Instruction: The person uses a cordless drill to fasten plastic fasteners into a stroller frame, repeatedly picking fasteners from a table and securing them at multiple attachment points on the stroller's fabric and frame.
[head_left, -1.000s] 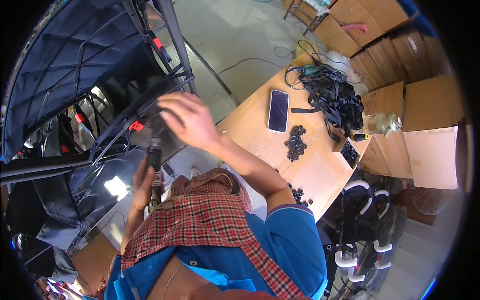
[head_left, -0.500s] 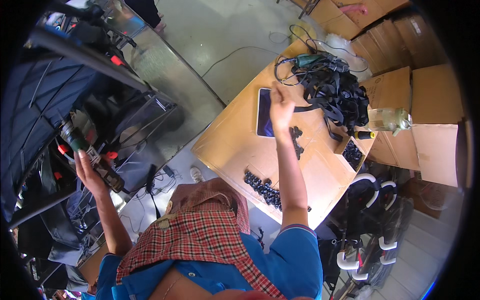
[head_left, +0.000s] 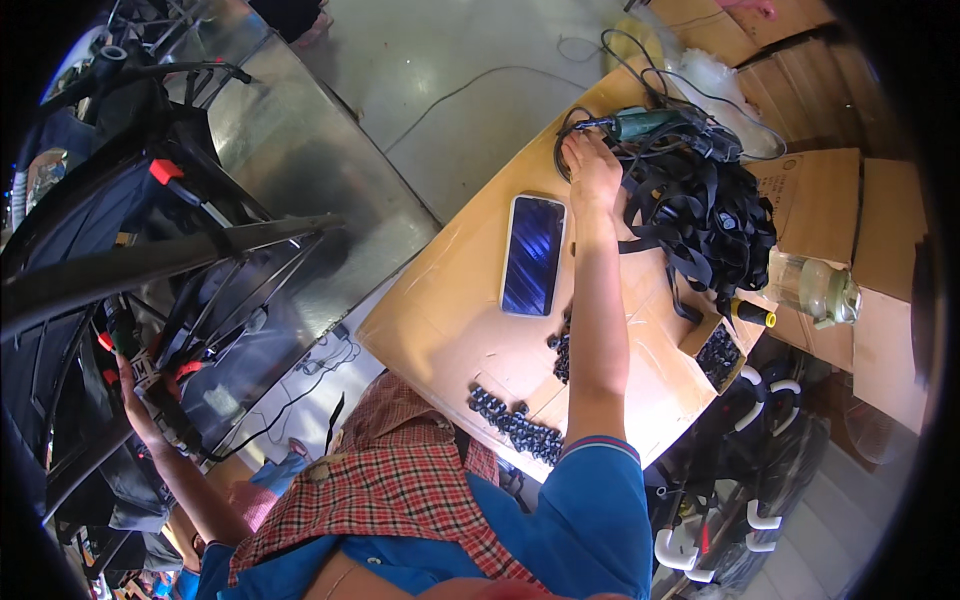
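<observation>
Working from the far left of my feed, my left hand (head_left: 132, 395) is wrapped around a dark green and black power tool (head_left: 152, 388), low among the bars of a black frame (head_left: 170, 260). I'd keep that grip firm and the wrist quiet, since the red clip (head_left: 168, 172) and thin rods close by look easy to snag with the tool's nose, whose tip I can't make out.

Next comes the bare metal worktop (head_left: 290, 130), then the cardboard-covered worktop (head_left: 440, 290). Near its close edge lies a row of small black parts (head_left: 515, 425), and a phone (head_left: 535, 255) rests flat beyond them. A second cluster of parts (head_left: 560, 350) sits right against my forearm, so I'd lift the elbow slightly rather than drag it through.

My right hand (head_left: 593, 170) is stretched to the far edge, fingers forward, at the looped cable (head_left: 563, 150) and just beside the nose of a green corded tool (head_left: 645, 122). I can't tell whether the fingertips pinch anything. The corded tool lies against the heap of black straps (head_left: 710, 220); in my judgement it is best taken by its body, with cable and straps eased clear first, so nothing drags. Furthest right, a small open box (head_left: 697, 340) of black parts and a clear container (head_left: 815, 288) deserve a wide berth.
</observation>
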